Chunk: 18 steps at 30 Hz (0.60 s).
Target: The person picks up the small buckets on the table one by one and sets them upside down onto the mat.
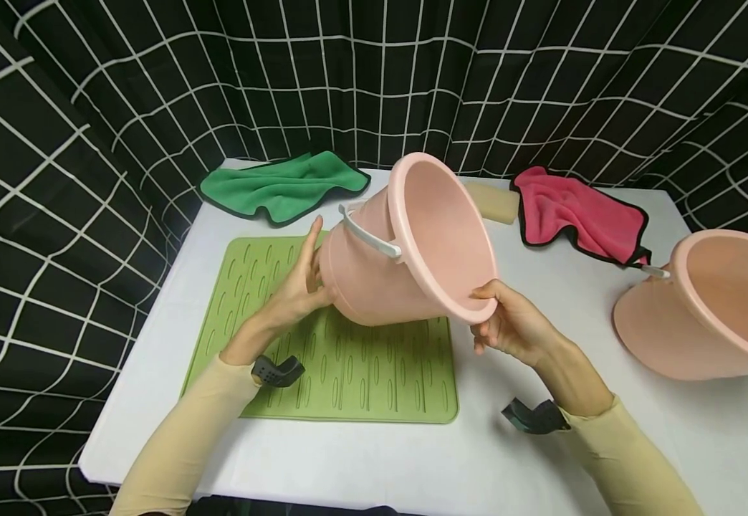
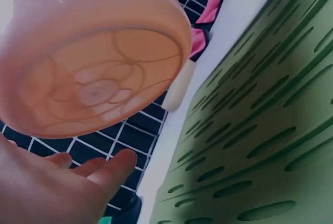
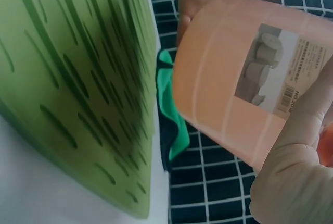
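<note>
A pink bucket (image 1: pixel 374 279) is held tilted above the green ribbed mat (image 1: pixel 348 380), its mouth turned to the right and toward me. My right hand (image 1: pixel 519 326) pinches the lower rim, thumb inside the mouth. At the base, my left hand (image 1: pixel 290 294) supports the bucket with fingers spread and fairly straight. The left wrist view shows the moulded underside (image 2: pixel 96 94) of the bucket above that hand's extended fingers. A printed label (image 3: pixel 281 70) on the bucket's side appears in the right wrist view. The white handle (image 1: pixel 370 236) hangs against the bucket's side.
Another pink bucket (image 1: pixel 664 330) lies tilted at the right of the white table (image 1: pixel 542 473). Along the back are a green cloth (image 1: pixel 290 183), a beige block (image 1: pixel 493 202) and a dark-edged pink cloth (image 1: pixel 577 215). Black curtain with a white grid (image 1: pixel 374 79) surrounds the table.
</note>
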{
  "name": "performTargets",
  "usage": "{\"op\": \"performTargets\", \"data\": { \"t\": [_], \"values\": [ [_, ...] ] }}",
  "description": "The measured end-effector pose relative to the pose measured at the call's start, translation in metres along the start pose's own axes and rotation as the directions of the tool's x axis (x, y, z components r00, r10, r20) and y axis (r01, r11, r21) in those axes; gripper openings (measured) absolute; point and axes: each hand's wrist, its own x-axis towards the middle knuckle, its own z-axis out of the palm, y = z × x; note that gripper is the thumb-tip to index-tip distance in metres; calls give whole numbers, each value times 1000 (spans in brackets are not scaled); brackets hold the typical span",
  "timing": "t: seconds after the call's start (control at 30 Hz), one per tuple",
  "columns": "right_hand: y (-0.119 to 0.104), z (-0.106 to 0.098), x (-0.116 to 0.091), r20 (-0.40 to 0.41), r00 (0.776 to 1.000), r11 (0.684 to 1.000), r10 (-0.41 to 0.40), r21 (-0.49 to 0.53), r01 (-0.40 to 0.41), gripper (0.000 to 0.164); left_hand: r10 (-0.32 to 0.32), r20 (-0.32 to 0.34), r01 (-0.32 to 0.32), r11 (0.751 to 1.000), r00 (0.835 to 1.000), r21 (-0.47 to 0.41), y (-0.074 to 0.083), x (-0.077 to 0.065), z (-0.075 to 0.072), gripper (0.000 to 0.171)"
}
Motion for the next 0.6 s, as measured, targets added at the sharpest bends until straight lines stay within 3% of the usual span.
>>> {"op": "performTargets", "data": {
  "t": [0.23,0.33,0.6],
  "values": [
    [5,5,10,19,998,996,53,67,-55,35,61,41,-59,998,997,-37,-7,-8,-5,148],
    [7,3,13,70,996,993,54,104,-62,33,107,40,-106,994,993,-35,-8,-9,-3,150],
    [20,-5,21,233,972,975,28,206,-77,32,238,-37,-234,967,971,100,-10,-9,6,159]
  ]
}}
